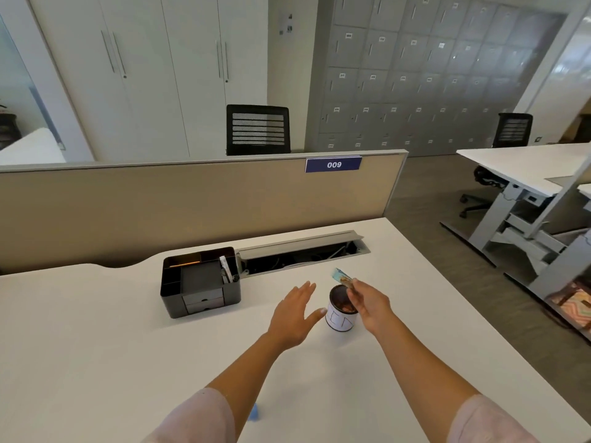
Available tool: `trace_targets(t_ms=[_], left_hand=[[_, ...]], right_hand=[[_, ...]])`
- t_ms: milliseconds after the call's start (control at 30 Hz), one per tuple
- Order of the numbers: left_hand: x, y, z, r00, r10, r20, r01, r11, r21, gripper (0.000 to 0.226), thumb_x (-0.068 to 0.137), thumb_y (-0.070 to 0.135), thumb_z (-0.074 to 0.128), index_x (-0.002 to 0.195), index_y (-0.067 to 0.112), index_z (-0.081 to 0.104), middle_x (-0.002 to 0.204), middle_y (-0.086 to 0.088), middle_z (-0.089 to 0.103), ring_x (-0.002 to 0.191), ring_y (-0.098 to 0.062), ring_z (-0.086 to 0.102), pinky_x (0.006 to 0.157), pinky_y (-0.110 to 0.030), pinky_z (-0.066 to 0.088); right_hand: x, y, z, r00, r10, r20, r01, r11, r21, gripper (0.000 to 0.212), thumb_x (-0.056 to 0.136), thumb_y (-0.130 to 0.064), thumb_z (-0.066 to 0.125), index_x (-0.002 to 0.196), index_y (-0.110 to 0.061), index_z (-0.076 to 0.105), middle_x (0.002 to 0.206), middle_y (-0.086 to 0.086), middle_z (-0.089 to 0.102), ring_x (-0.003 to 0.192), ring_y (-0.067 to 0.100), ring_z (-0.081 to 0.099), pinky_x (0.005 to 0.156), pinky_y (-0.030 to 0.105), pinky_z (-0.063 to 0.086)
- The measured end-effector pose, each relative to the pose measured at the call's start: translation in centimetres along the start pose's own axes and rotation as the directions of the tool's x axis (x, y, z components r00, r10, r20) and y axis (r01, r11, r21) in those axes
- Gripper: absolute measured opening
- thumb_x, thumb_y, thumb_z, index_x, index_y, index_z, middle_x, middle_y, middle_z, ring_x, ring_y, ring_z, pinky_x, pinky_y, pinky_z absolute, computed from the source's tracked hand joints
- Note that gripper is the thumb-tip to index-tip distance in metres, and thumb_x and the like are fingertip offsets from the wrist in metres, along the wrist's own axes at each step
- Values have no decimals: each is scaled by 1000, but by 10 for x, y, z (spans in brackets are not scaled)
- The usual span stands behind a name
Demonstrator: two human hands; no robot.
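A small white cup with a dark inside stands on the white desk. My right hand hovers over its rim and pinches a small teal and tan packet that sticks up and to the left. My left hand is just left of the cup, fingers straight and spread, its thumb tip close to or touching the cup's side. Something brownish lies inside the cup; I cannot tell what.
A black desk organiser with drawers and pens sits to the left of the cup. Behind it an open cable tray is set into the desk. A beige partition closes the far edge. A small blue object lies near my left forearm.
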State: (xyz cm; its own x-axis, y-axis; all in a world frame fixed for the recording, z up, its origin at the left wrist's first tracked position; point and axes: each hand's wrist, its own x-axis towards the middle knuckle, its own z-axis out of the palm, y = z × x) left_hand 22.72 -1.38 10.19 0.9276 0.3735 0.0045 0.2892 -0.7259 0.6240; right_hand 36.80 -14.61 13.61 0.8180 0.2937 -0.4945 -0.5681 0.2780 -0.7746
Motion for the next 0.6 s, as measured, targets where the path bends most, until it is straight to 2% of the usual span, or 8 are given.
trace_targets(t_ms=[67, 133, 200, 267, 367, 467, 533, 600], left_hand=[[8, -1, 6, 996, 31, 87, -40, 993, 108, 70, 96, 61, 34, 155, 31, 13, 165, 6, 9, 152, -20, 5, 121, -48, 11], [18, -3, 10, 984, 56, 167, -90, 975, 203, 70, 97, 61, 32, 155, 30, 9, 165, 7, 3, 152, -19, -1, 121, -49, 5], [26, -3, 12, 974, 64, 217, -123, 956, 268, 72, 97, 60, 33, 155, 28, 6, 165, 6, 0, 152, -19, -4, 121, -50, 3], [33, -1, 16, 966, 64, 250, -142, 941, 308, 74, 97, 58, 35, 155, 26, 4, 165, 6, 0, 152, -19, -5, 121, -51, 2], [41, 2, 25, 953, 62, 296, -168, 922, 350, 76, 97, 56, 39, 156, 26, 2, 165, 5, -1, 152, -20, -6, 121, -53, 1], [46, 4, 36, 938, 70, 339, -207, 898, 389, 78, 97, 56, 40, 156, 25, 1, 165, 5, -4, 151, -20, -7, 121, -52, 0], [49, 4, 43, 930, 67, 361, -221, 886, 407, 79, 96, 57, 40, 155, 24, -1, 165, 5, -6, 151, -20, -8, 121, -52, -1], [50, 4, 48, 928, 60, 368, -224, 880, 420, 80, 96, 57, 39, 155, 23, -2, 165, 4, -6, 151, -20, -8, 121, -53, -1]], right_hand=[[12, -7, -7, 996, -65, -62, 57, 991, -123, 26, 84, 5, 69, 109, 11, 64, 107, 23, 66, 81, 23, 66, 68, 24, 62], [23, -11, -16, 983, -147, -111, 100, 932, -349, 27, 80, 5, 72, 108, 6, 68, 105, 21, 68, 87, 28, 67, 79, 31, 58], [29, -13, -23, 958, -275, -77, 164, 751, -640, 27, 78, -2, 72, 105, -3, 71, 99, 16, 71, 89, 28, 69, 78, 32, 55], [32, -15, -27, 933, -355, 61, 259, 541, -800, 23, 79, -6, 71, 102, -8, 72, 99, 14, 73, 87, 25, 67, 72, 25, 50], [34, -15, -29, 904, -349, 249, 367, 330, -870, 23, 81, -4, 70, 104, -11, 70, 103, 15, 72, 84, 21, 64, 65, 20, 46], [35, -13, -31, 885, -289, 364, 407, 103, -908, 32, 84, -8, 69, 114, -19, 65, 108, 7, 71, 88, 23, 66, 71, 30, 53], [36, -14, -32, 879, -258, 401, 398, -68, -915, 35, 84, -17, 71, 116, -27, 62, 109, -2, 72, 93, 22, 67, 74, 31, 51], [36, -14, -33, 874, -252, 415, 398, -118, -910, 36, 84, -21, 72, 117, -30, 61, 111, -5, 72, 95, 22, 67, 73, 30, 49]])
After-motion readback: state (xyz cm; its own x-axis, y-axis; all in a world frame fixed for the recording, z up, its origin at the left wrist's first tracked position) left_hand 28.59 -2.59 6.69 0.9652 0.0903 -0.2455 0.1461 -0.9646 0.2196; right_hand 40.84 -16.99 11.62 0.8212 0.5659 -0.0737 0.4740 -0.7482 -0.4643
